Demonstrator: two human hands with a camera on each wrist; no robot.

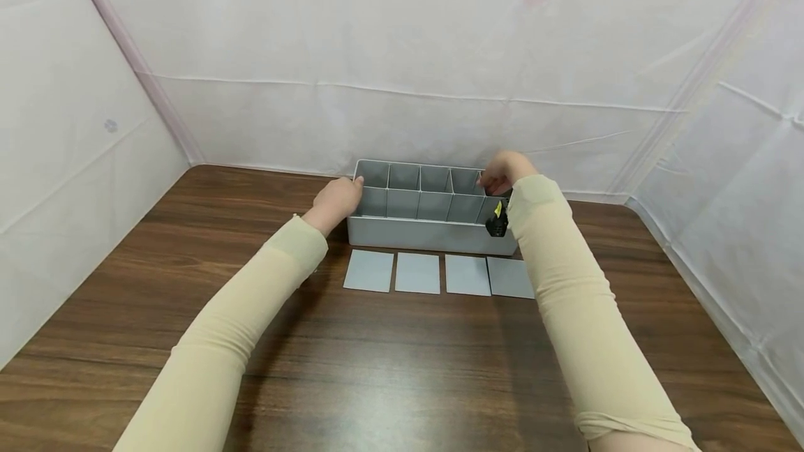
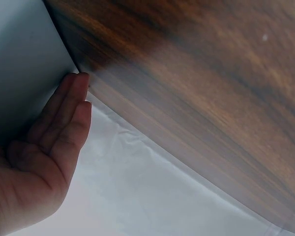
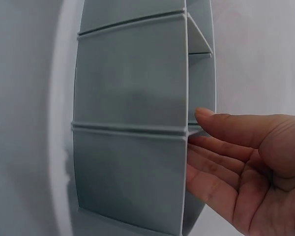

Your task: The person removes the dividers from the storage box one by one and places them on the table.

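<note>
While both flat hands, left hand (image 1: 339, 199) and right hand (image 1: 502, 171), pressed the box (image 1: 430, 209) mid-frame without gripping, it could slip.

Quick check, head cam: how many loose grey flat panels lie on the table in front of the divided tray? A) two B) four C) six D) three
B: four grey flat panels lie side by side in a row on the wooden table, just in front of the grey divided tray, which the left hand and right hand touch at its two ends.
</note>
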